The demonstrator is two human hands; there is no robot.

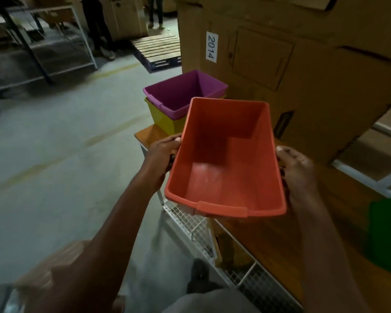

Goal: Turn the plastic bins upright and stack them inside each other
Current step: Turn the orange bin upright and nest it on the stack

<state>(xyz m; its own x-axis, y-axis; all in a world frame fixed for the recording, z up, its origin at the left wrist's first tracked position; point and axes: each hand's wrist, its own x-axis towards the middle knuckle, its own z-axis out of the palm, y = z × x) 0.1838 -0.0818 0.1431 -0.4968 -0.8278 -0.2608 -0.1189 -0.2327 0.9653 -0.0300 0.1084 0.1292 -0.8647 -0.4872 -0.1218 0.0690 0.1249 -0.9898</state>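
I hold an orange plastic bin (226, 163) upright in the air, its open mouth tipped toward me. My left hand (161, 154) grips its left wall and my right hand (299, 172) grips its right wall. Beyond it, at the far end of the wooden table (280, 240), a purple bin (181, 91) sits upright nested inside a yellow bin (164, 120). Part of a green bin (385, 229) shows at the right edge; I cannot tell which way up it is.
Large cardboard boxes (303, 64) stand on the table behind the bins. A wire mesh shelf (190, 222) runs under the table's edge. Concrete floor (66, 143) lies to the left, with a metal rack (43, 41), a wooden pallet (158, 48) and people's legs farther back.
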